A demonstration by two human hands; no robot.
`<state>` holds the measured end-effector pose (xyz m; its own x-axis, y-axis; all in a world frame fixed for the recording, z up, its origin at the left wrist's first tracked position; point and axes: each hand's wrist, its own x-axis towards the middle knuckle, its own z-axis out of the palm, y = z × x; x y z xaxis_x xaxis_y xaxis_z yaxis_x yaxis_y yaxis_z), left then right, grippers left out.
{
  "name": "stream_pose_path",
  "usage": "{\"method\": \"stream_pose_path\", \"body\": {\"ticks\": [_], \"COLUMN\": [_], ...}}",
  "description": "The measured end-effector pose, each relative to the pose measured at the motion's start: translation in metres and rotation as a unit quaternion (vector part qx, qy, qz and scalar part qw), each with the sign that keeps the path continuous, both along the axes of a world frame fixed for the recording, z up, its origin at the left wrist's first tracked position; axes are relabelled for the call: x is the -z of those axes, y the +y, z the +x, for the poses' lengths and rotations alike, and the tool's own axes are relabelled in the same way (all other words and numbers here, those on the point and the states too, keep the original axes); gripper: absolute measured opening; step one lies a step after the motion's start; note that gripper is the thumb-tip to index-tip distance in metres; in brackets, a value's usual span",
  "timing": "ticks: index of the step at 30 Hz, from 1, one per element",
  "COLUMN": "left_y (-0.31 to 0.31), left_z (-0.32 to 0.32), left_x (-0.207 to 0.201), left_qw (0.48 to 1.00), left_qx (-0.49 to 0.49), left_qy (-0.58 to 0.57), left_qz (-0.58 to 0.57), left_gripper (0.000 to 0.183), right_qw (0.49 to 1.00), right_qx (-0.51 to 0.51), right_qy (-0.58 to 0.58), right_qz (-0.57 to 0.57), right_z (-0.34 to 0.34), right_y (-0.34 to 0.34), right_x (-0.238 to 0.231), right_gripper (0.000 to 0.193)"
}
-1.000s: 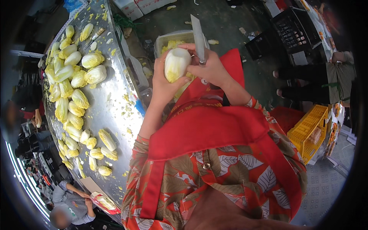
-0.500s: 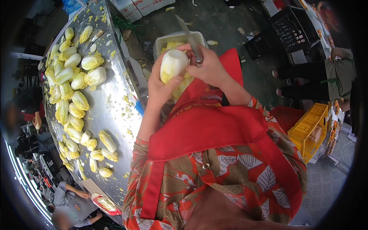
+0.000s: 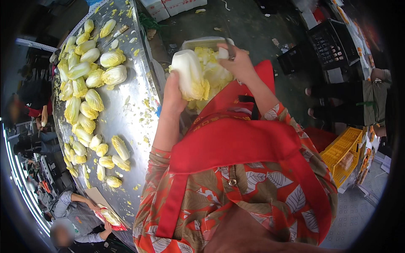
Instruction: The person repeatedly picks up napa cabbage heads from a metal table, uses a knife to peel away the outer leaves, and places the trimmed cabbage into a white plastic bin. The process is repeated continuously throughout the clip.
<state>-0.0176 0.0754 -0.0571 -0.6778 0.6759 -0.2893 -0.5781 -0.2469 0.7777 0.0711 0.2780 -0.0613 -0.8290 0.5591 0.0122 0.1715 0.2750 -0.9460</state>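
Note:
My left hand (image 3: 174, 93) is closed around a napa cabbage (image 3: 187, 72), its white base up and its yellow leafy end toward me. To the right, my right hand (image 3: 239, 66) grips a knife (image 3: 230, 49) whose blade is mostly edge-on and hard to see. A small white cabbage piece (image 3: 222, 53) is at the fingers of that hand. Both hands are above a pale bin (image 3: 202, 43) holding loose yellow and white leaves (image 3: 215, 76). The whole cabbage and the knife are apart.
On my left a metal table (image 3: 126, 122) bears many cabbages (image 3: 86, 76) and leaf scraps. White boxes (image 3: 177, 6) stand ahead. At right are a black crate (image 3: 331, 44), a yellow crate (image 3: 342, 154) and a standing person (image 3: 350, 99). Another person (image 3: 80, 217) handles a red package at lower left.
My right hand has moved right, away from the cabbage, with the knife and a white piece. The cabbage has turned from cut end toward me to side-on. The whole view has shifted slightly.

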Motion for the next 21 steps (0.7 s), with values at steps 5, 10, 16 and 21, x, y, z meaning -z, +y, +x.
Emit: {"method": "stream_pose_path", "body": {"ticks": [5,10,16,21], "left_y": [0.000,0.005,0.005,-0.003], "left_z": [0.001,0.008,0.008,-0.001], "left_x": [0.005,-0.017,-0.010,0.001], "left_qw": [0.993,0.990,0.976,0.974], "left_qx": [0.017,0.040,0.040,0.059], "left_qy": [0.113,0.135,0.210,0.201], "left_qz": [0.000,-0.016,-0.045,-0.091], "left_gripper": [0.062,0.058,0.050,0.054], "right_qw": [0.981,0.958,0.982,0.983], "right_qx": [-0.115,-0.163,-0.132,-0.155], "right_qy": [0.036,0.007,0.032,-0.008], "right_qz": [-0.152,-0.237,-0.128,-0.101], "right_z": [0.000,0.002,-0.001,-0.001], "right_y": [-0.027,-0.030,-0.041,-0.040], "right_x": [-0.045,-0.056,-0.058,-0.052], "right_gripper": [0.064,0.057,0.042,0.042]}}
